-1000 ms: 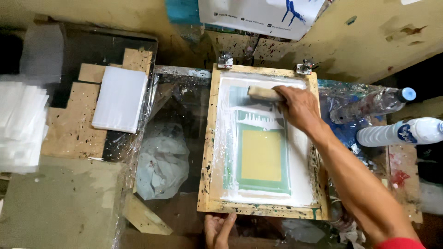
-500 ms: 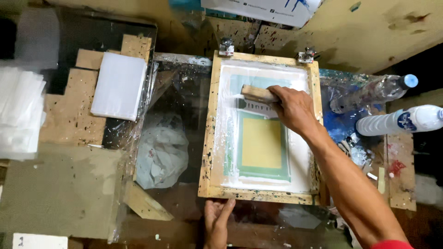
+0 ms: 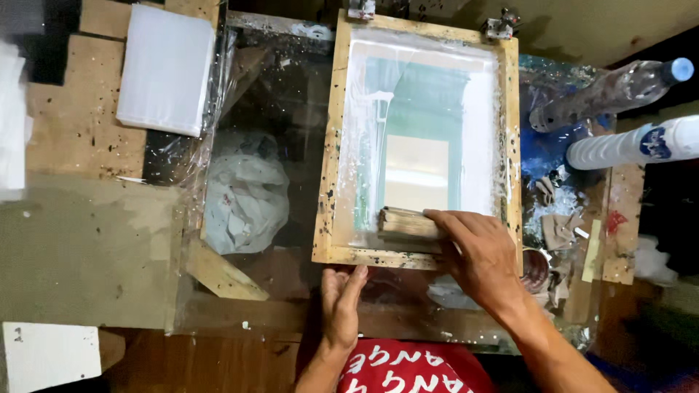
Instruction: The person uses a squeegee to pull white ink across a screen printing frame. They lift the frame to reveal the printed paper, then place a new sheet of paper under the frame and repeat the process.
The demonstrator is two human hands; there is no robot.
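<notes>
- My right hand (image 3: 484, 258): fingers (image 3: 455, 222) curled over the top of the wooden squeegee (image 3: 409, 225), thumb side hidden under the palm, so a closed grip on it.
- The squeegee sits at the near end of the mesh, just inside the bottom rail of the screen-printing frame (image 3: 331, 167), lying across the frame's width, blade edge down on the mesh.
- My left hand (image 3: 341, 302): fingers straight and held together, open and flat, holding nothing; fingertips (image 3: 357, 275) touching the outer edge of the frame's near rail, near its lower left part.
- The frame is pale wood, speckled with dark paint spots, lying flat on the work surface; two metal hinge clamps (image 3: 502, 25) grip its far rail.
- Mesh (image 3: 422, 124) is smeared with white ink, thick along the left and right sides; a greenish stencil area with a lighter rectangle in the middle shows through.
- Left of the frame: a crumpled white plastic bag (image 3: 244, 193) under clear sheeting, well apart from my left hand.
- Further left, up top: a stack of white sheets (image 3: 166, 69) on a brown wooden board (image 3: 69, 138).
- Right of the frame: two plastic bottles lying on their sides, one clear and grimy with a blue cap (image 3: 615, 91), one white (image 3: 641, 145) just below it; blue paint stains and scraps of tape around them.
- Bottom edge: my red shirt (image 3: 415, 367) with white lettering, between my forearms.
</notes>
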